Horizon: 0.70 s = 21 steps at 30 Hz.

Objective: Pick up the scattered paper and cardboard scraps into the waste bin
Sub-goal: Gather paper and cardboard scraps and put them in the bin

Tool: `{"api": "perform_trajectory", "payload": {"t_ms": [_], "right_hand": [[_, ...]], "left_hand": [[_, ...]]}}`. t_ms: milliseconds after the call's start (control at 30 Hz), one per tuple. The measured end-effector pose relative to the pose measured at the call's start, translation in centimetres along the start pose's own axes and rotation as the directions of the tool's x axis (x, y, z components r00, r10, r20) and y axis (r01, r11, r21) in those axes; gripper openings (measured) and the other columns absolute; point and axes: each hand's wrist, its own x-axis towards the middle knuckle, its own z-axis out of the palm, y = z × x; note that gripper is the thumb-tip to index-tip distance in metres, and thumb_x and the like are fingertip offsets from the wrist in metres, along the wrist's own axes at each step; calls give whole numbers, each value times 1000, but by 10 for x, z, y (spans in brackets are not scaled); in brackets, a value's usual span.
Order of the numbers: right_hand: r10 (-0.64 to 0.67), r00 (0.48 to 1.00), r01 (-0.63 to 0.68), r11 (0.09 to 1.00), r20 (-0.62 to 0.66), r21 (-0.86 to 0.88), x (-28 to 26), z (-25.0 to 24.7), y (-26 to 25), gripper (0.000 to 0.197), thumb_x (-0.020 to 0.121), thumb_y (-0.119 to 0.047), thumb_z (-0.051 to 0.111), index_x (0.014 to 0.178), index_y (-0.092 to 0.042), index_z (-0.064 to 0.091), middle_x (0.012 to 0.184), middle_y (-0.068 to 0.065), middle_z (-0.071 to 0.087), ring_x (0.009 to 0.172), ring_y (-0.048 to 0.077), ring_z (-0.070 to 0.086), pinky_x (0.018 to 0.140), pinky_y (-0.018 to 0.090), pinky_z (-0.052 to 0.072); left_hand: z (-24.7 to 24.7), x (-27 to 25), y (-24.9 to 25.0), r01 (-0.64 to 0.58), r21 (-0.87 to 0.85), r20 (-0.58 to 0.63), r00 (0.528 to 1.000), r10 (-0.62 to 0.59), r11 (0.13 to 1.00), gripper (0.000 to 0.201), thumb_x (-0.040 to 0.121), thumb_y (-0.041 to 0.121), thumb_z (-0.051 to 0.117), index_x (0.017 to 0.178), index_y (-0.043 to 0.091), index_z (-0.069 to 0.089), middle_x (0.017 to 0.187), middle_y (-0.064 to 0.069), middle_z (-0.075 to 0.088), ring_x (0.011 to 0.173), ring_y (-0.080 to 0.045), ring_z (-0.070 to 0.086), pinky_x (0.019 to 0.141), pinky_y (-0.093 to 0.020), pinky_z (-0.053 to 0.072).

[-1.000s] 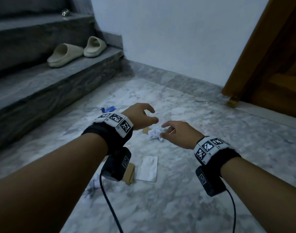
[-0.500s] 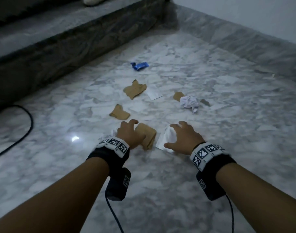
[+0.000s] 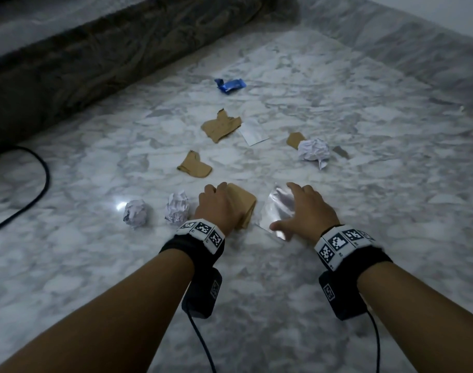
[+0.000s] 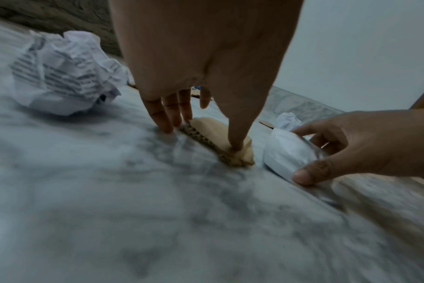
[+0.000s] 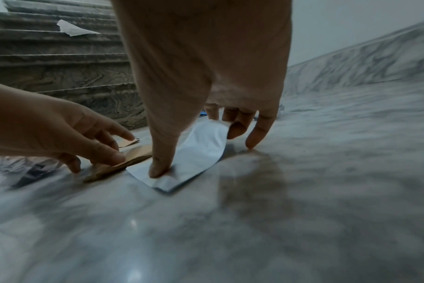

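On the marble floor point(image 3: 337, 265) my left hand point(image 3: 219, 204) grips a folded brown cardboard scrap point(image 3: 243, 204); the left wrist view shows the thumb on top of the cardboard scrap point(image 4: 213, 126) and the fingers at its far edge. Beside it, my right hand point(image 3: 283, 208) pinches a flat white paper sheet point(image 3: 275, 211). In the right wrist view the thumb presses the near part of the white sheet point(image 5: 201, 149) while the fingers curl its far edge upward. No waste bin is in view.
Crumpled paper balls lie left of my left hand point(image 3: 135, 212) point(image 3: 177, 207) and far right point(image 3: 313, 150). Cardboard scraps point(image 3: 221, 125) point(image 3: 194, 165) point(image 3: 294, 139), a white slip point(image 3: 254, 133) and a blue wrapper point(image 3: 230, 85) lie ahead. A dark stone step point(image 3: 95, 49) and a black cable point(image 3: 43, 181) are at the left.
Both hands dropped from mid-air to the floor. The left settled on the cardboard scrap; the right spread over the white sheet, whose far edge now curls up.
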Motion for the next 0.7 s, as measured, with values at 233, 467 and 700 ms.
{"api": "perform_trajectory", "payload": {"t_ms": [233, 467, 700], "right_hand": [[-12, 999, 16, 995, -50, 95, 2, -3, 6, 35, 85, -33, 67, 117, -24, 56, 119, 1, 60, 104, 23, 59, 87, 39, 50], [1, 995, 12, 991, -98, 136, -1, -7, 3, 8, 88, -33, 60, 88, -25, 57, 91, -5, 61, 89, 23, 60, 78, 35, 49], [-31, 992, 68, 951, -126, 301, 2, -15, 2, 8, 87, -23, 62, 95, -24, 60, 98, -2, 66, 92, 22, 62, 78, 35, 50]], "left_hand": [[-5, 11, 4, 115, -32, 70, 991, -113, 993, 68, 75, 28, 72, 132, 8, 39, 133, -16, 38, 127, -33, 36, 102, -38, 34], [-7, 9, 1, 62, -64, 46, 997, -59, 996, 61, 75, 26, 74, 123, 5, 43, 126, -15, 39, 121, -33, 41, 97, -39, 41], [-16, 10, -9, -82, -324, 6, 996, 89, 943, 23, 81, 14, 68, 101, 5, 61, 90, -11, 64, 84, -23, 58, 65, -25, 42]]}}
